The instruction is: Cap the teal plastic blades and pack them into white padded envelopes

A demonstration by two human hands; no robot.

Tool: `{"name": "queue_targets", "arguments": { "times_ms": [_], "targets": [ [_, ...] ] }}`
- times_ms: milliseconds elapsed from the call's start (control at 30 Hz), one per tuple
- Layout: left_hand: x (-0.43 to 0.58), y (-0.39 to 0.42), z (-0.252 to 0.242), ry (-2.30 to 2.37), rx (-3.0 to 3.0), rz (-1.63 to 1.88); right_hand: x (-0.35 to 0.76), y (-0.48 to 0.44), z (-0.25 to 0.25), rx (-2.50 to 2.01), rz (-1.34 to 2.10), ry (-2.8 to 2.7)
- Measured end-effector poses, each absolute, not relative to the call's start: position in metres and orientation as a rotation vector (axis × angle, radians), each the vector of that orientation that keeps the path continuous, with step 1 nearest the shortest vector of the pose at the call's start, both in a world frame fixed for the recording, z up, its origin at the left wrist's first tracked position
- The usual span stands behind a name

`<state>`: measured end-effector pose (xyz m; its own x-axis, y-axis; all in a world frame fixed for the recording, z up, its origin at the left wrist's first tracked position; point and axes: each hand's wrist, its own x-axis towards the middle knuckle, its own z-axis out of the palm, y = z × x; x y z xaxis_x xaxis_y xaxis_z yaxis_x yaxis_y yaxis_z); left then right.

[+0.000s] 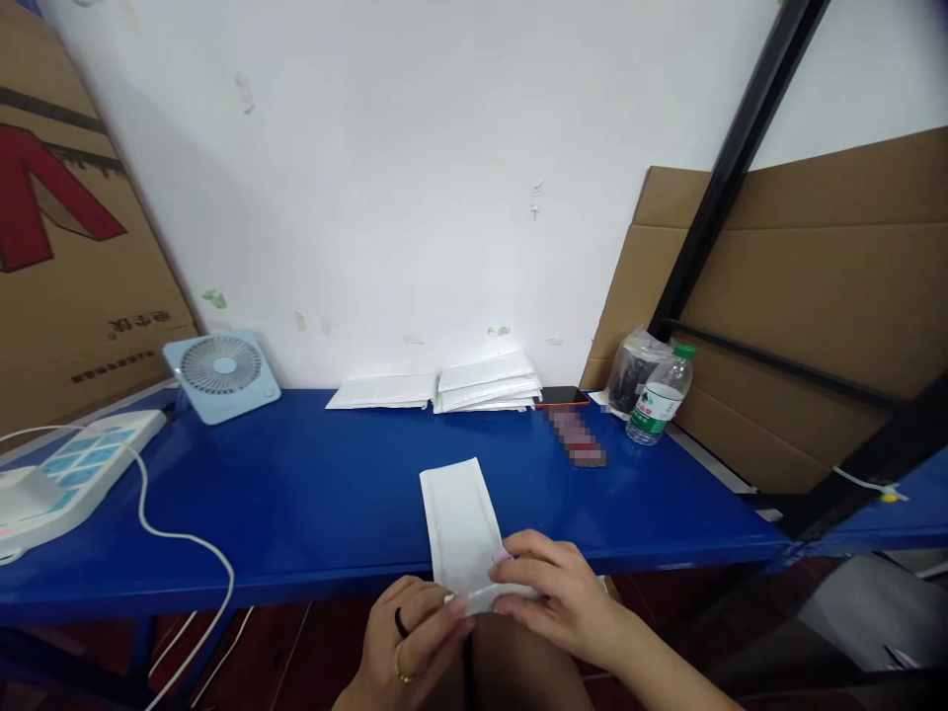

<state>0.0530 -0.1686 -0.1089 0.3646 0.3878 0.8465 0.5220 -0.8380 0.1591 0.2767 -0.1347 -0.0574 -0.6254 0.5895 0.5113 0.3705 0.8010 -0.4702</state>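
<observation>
A white padded envelope (459,518) lies over the front edge of the blue table, its far end resting on the tabletop and its near end reaching past the edge. My left hand (411,637), with a black ring and a gold-coloured ring, pinches the near left corner. On the near right side, my right hand (567,597) is closed on the envelope with bent fingers. Between the two hands the near end looks folded or bent into a strip. Part of that end is hidden behind my fingers.
Two stacks of white padded envelopes (489,380) lie against the wall. To their right are a phone (561,396), a blurred-out item, a green-capped bottle (656,400) and a plastic-wrapped dark object (629,370). Leftward stand a light-blue fan (222,370) and a power strip (96,469) with white cables.
</observation>
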Motion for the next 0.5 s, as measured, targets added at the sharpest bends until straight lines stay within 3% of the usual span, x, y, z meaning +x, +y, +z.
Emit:
{"name": "queue_targets", "arguments": {
  "times_ms": [367, 500],
  "targets": [
    [0.063, -0.172, -0.117, -1.055, -2.550, -1.738, 0.271, -0.148, -0.055, -0.694, -0.214, -2.510],
    [0.054, -0.169, -0.126, -1.323, -2.198, -1.895, 0.265, -0.126, -0.017, -0.756, -0.087, -2.581]
  ]
}}
